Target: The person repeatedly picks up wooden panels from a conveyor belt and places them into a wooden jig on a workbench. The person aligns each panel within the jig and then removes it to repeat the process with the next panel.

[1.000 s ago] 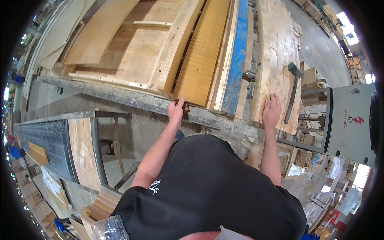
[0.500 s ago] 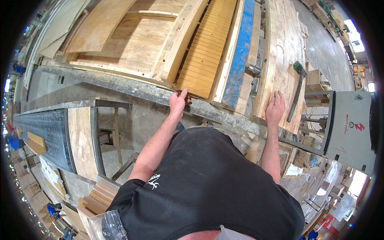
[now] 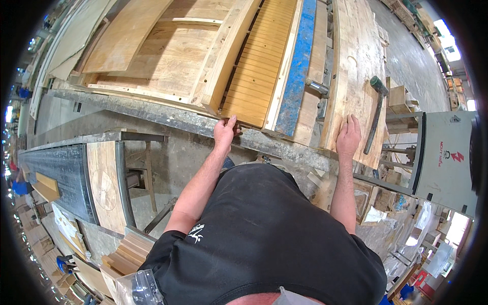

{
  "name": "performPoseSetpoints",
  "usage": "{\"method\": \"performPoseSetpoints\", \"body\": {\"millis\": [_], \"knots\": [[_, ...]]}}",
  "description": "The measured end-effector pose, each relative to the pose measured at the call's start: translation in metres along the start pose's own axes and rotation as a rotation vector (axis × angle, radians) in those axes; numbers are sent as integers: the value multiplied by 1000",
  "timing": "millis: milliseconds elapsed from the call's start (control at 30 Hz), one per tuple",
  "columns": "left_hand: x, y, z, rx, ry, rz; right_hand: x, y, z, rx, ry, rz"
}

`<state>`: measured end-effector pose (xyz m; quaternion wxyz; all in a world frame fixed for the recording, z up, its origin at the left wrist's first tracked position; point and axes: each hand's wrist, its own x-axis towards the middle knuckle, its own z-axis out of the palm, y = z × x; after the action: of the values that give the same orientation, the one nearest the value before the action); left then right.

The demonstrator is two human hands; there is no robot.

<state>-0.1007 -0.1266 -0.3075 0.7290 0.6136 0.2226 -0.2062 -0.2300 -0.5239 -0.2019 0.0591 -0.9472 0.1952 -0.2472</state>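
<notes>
My left hand [image 3: 225, 133] is at the near end of a yellowish board with cross grooves [image 3: 256, 73]. Its thumb points up against the board's end and the fingers curl in below, partly hidden, so what they grip is unclear. Flat on a pale wooden plank [image 3: 351, 76] rests my right hand [image 3: 348, 136], fingers stretched out. A mallet with a green head and dark handle [image 3: 375, 117] lies on that plank, just right of this hand. Between board and plank runs a worn blue bar [image 3: 297, 76], with a metal rod [image 3: 317, 86] at its right side.
Left of the board is a wooden frame [image 3: 203, 91] with loose thin sheets [image 3: 124, 38] over it. A stone-like grey edge [image 3: 168, 113] runs along the front. A grey cabinet [image 3: 445, 157] stands at right. Another bench [image 3: 56, 178] and stacked wood strips [image 3: 127, 251] are at lower left.
The blue bar has shifted slightly left, away from the plank, and more of the metal rod shows. The frame also sits a little further left. Both hands keep nearly the same places.
</notes>
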Motion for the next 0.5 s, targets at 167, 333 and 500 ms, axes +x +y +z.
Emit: {"method": "performPoseSetpoints", "body": {"millis": [167, 333, 500], "knots": [[-4, 4, 1, -17, 10, -6, 1, -2, -2, 16, -10, 23], [-5, 5, 0, -70, -20, -20, 0, -1, -1, 10, -18, 28], [-9, 9, 1, -62, -23, -54, -1, -2, 0, -12, -29, 31]]}}
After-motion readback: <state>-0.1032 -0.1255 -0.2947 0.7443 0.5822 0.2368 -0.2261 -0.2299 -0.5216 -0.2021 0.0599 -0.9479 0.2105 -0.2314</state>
